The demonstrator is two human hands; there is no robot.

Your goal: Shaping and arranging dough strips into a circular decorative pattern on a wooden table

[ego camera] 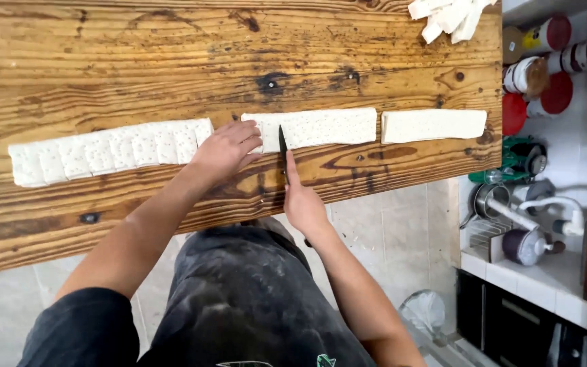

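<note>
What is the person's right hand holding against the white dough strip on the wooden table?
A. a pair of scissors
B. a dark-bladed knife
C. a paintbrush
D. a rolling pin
B: the right hand holds a knife with its dark blade across the middle dough strip, while the left hand presses on the strip's end.

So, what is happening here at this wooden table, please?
A person is cutting white dough strips on a wooden table. The left hand presses on the middle strip, and the right hand holds a knife with its blade on that strip near its left end. The left strip already shows cuts into small squares. The right strip lies whole. A few cut pieces sit at the table's far edge.
</note>
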